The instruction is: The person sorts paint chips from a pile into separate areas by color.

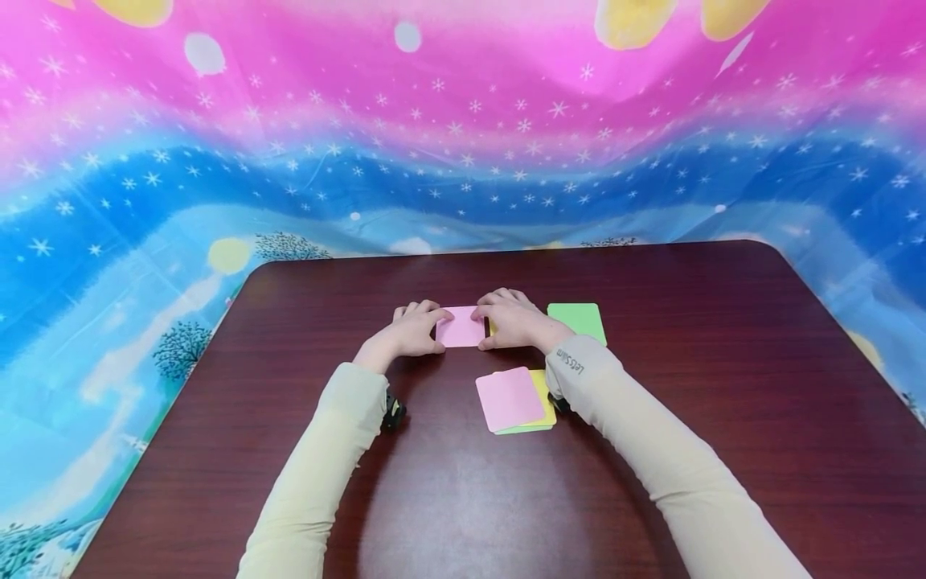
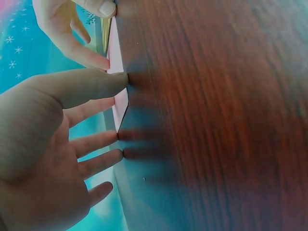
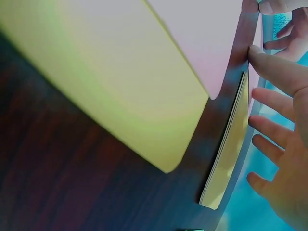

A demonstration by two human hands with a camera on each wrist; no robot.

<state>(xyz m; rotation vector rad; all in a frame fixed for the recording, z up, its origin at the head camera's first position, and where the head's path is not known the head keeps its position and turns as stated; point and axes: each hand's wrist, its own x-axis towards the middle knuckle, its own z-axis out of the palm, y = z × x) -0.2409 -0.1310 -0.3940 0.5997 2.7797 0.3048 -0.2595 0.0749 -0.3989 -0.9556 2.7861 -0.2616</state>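
A pink square card (image 1: 460, 326) lies flat on the table between the two hands. At its left side, the left hand (image 1: 415, 328) touches its edge with thumb and fingertips, the fingers spread and fairly straight in the left wrist view. From the opposite side the right hand (image 1: 514, 319) touches the same card, fingers likewise extended. Beside it, partly hidden under the right hand, is a neat stack of yellow cards (image 3: 226, 149). Nearer the person is a loose, fanned pile with a pink card (image 1: 510, 400) on top, a yellow card (image 1: 550, 396) under it and a green edge (image 1: 528, 429) showing below.
A green square card (image 1: 576, 320) lies right of the right hand, partly covered by the sleeve. The dark wooden table (image 1: 694, 322) has rounded far corners. Behind it hangs a pink and blue patterned cloth (image 1: 463, 137).
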